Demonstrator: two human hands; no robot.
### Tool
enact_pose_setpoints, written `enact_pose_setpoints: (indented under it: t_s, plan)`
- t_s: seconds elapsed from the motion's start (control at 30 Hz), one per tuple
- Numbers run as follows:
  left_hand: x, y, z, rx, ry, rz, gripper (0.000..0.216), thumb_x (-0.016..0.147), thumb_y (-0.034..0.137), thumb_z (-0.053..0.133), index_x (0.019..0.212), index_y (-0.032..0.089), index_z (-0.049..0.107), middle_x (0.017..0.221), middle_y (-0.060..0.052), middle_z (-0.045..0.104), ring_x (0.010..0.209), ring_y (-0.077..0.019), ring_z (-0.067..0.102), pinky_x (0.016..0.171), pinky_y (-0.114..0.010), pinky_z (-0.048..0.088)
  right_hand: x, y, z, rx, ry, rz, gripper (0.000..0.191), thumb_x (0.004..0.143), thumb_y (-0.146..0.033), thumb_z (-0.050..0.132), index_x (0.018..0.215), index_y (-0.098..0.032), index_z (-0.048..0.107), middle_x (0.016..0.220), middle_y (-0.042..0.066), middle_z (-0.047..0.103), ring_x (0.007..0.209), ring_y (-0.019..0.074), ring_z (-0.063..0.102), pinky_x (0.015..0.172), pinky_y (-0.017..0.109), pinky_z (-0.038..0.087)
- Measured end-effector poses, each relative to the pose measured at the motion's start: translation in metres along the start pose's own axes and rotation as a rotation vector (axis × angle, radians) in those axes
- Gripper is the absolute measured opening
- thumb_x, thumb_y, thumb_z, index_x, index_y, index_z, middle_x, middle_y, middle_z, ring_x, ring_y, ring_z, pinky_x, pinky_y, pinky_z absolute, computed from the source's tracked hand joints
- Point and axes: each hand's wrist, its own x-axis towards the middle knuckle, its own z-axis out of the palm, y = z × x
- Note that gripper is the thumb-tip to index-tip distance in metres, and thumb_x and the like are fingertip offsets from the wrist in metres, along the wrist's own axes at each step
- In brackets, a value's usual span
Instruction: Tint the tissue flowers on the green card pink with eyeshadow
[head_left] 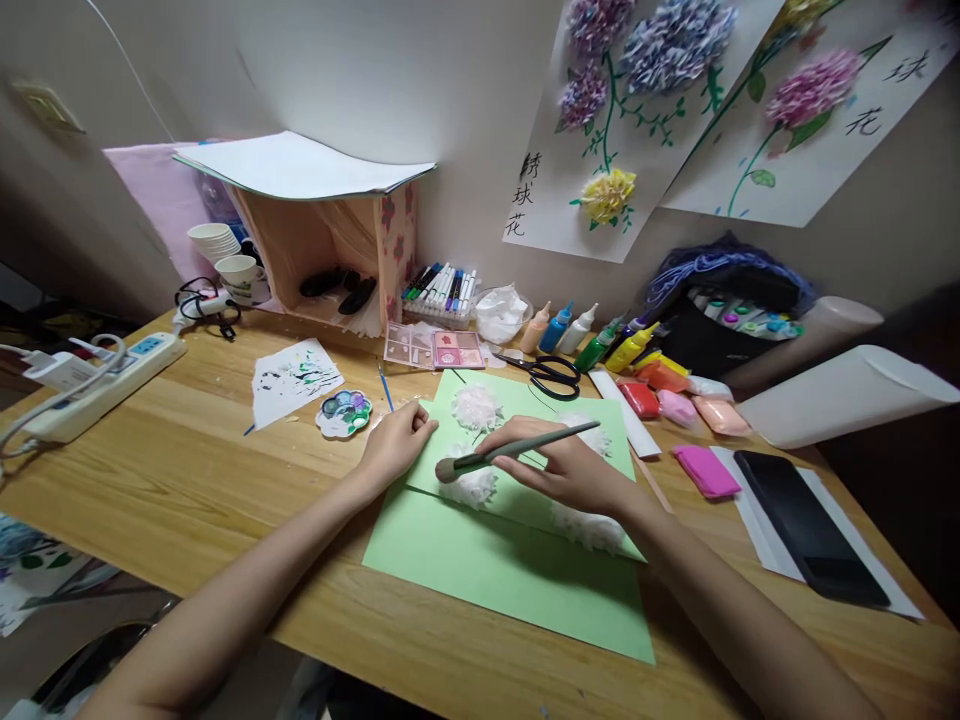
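Indoors, wooden desk (pixel 210 425) against pale wall (pixel 465 80), flower pictures (pixel 637 125) above, green paper (pixel 495 575).

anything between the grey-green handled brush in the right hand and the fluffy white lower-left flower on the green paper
Nothing visible: the right hand holds the brush with bristles over the left edge of the flower; contact is unclear.

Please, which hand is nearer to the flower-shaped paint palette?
Left. The left hand lies at the left edge of the green paper, right of the palette; the right hand, holding the brush, is farther, over the paper.
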Motion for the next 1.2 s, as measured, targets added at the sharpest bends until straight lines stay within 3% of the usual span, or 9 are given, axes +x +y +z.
enact_pose_setpoints:
  t_s: [0.17, 0.43, 0.57, 0.73, 0.8, 0.93, 1.1, 1.2]
  plan:
    - [0.002, -0.002, 0.006, 0.047, 0.05, 0.039, 0.014, 0.087, 0.034, 0.05, 0.083, 0.021, 0.052, 0.081, -0.001, 0.066, 0.076, -0.0186, 0.06, 0.062, -0.027, 0.036, 0.0, 0.005, 0.002, -0.066, -0.057, -0.038, 0.019, 0.091, -0.024, 0.049, 0.101, -0.019, 0.064, 0.093, 0.006, 0.07, 0.086, 0.0165, 0.063, 0.076, 0.029, 0.05]
    - [0.009, -0.001, 0.007, 0.107, 0.144, 0.055, 0.014, 0.089, 0.033, 0.049, 0.086, 0.02, 0.055, 0.083, -0.002, 0.067, 0.078, -0.0192, 0.061, 0.062, -0.027, 0.036, 0.001, 0.021, -0.02, -0.163, 0.001, -0.006, 0.014, 0.088, -0.023, 0.053, 0.095, -0.019, 0.064, 0.084, 0.005, 0.068, 0.075, 0.0154, 0.062, 0.068, 0.027, 0.048]
    - [0.01, 0.0, 0.007, 0.099, 0.157, 0.043, 0.014, 0.088, 0.033, 0.05, 0.087, 0.02, 0.056, 0.082, -0.001, 0.067, 0.077, -0.0183, 0.061, 0.062, -0.026, 0.037, 0.01, 0.021, -0.018, -0.084, 0.041, -0.056, 0.015, 0.089, -0.023, 0.052, 0.098, -0.018, 0.063, 0.086, 0.005, 0.069, 0.078, 0.0148, 0.063, 0.069, 0.026, 0.048]
    - [0.01, -0.002, 0.008, 0.087, 0.164, 0.035, 0.014, 0.088, 0.033, 0.05, 0.087, 0.02, 0.057, 0.082, -0.001, 0.067, 0.077, -0.0181, 0.061, 0.063, -0.026, 0.038, 0.016, 0.021, -0.012, -0.025, -0.109, -0.089, 0.015, 0.09, -0.023, 0.052, 0.097, -0.018, 0.064, 0.088, 0.005, 0.07, 0.08, 0.0146, 0.063, 0.072, 0.027, 0.049]
    - [0.011, -0.003, 0.008, 0.083, 0.167, 0.04, 0.014, 0.088, 0.032, 0.05, 0.086, 0.02, 0.057, 0.082, -0.001, 0.067, 0.078, -0.0183, 0.061, 0.064, -0.027, 0.038, 0.014, 0.023, -0.014, -0.051, -0.111, -0.06, 0.014, 0.09, -0.023, 0.052, 0.095, -0.019, 0.064, 0.084, 0.004, 0.07, 0.076, 0.0143, 0.063, 0.068, 0.026, 0.049]
    - [0.011, -0.004, 0.009, 0.085, 0.168, 0.049, 0.014, 0.089, 0.031, 0.049, 0.089, 0.02, 0.058, 0.084, -0.002, 0.067, 0.08, -0.0193, 0.062, 0.065, -0.028, 0.04, 0.01, 0.028, -0.021, -0.079, 0.035, -0.034, 0.013, 0.088, -0.023, 0.054, 0.095, -0.019, 0.064, 0.084, 0.004, 0.069, 0.074, 0.0149, 0.063, 0.067, 0.026, 0.049]
    - [0.01, -0.006, 0.009, 0.05, 0.166, 0.069, 0.018, 0.09, 0.027, 0.046, 0.099, 0.02, 0.059, 0.092, -0.004, 0.066, 0.087, -0.0206, 0.061, 0.072, -0.031, 0.044, 0.019, 0.046, -0.029, -0.092, 0.412, 0.117, 0.017, 0.09, -0.027, 0.051, 0.1, -0.021, 0.064, 0.097, 0.005, 0.069, 0.09, 0.0188, 0.064, 0.078, 0.029, 0.048]
    - [0.01, -0.009, 0.007, 0.021, 0.216, 0.123, 0.024, 0.092, 0.024, 0.04, 0.107, 0.018, 0.058, 0.101, -0.007, 0.062, 0.093, -0.0206, 0.06, 0.079, -0.033, 0.047, 0.039, 0.069, -0.037, -0.119, 0.402, 0.216, 0.022, 0.09, -0.032, 0.051, 0.102, -0.02, 0.065, 0.096, 0.006, 0.069, 0.085, 0.0202, 0.065, 0.073, 0.029, 0.048]
